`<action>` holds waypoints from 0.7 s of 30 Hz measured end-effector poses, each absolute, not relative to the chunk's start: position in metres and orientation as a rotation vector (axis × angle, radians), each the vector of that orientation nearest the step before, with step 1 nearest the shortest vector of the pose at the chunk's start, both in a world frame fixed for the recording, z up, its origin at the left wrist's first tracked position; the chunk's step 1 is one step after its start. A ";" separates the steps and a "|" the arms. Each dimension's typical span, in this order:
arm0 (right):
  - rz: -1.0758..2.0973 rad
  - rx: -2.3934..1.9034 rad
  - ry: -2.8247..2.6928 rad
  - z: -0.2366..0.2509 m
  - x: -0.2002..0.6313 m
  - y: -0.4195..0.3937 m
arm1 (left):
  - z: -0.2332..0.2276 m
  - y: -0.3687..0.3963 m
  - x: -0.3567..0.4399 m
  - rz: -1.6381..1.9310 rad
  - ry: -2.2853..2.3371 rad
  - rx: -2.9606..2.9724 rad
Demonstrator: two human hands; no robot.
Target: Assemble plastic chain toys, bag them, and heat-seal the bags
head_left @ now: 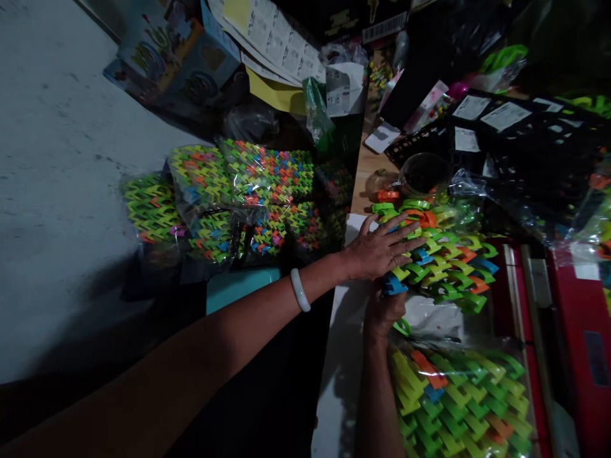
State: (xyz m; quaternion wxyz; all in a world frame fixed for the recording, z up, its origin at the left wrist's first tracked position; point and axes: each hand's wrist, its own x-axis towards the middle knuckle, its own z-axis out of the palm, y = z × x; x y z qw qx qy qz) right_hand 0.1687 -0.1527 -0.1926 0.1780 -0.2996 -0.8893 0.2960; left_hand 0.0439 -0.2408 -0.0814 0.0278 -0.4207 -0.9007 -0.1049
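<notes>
I am pressing my left hand (382, 249) flat on a stack of colourful plastic clips (446, 264) while my right hand (384, 312) is gripping its near edge; bagged clips (243, 197) are lying beyond the bench (341, 381).

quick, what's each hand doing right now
Left hand: open, fingers spread flat on the stack of coloured plastic clips.
Right hand: under the left hand at the stack's edge; grip cannot be told.

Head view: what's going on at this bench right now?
A person's left hand lies flat, fingers spread, on a loose sheet of interlocked colourful plastic clips on the bench. The right hand holds that sheet's near edge from below. A bagged stack of clips lies nearer, and more filled bags sit on the floor.
</notes>
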 end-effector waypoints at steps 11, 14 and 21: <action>0.845 -0.778 -2.526 -0.193 0.165 -0.152 | -0.083 -0.242 0.043 -0.351 -2.773 -1.311; 0.856 -0.786 -2.517 -0.198 0.164 -0.151 | -0.077 -0.243 0.044 -0.385 -2.778 -1.331; 0.965 -0.684 -2.548 -0.198 0.162 -0.154 | -0.072 -0.232 0.055 -0.443 -2.719 -1.386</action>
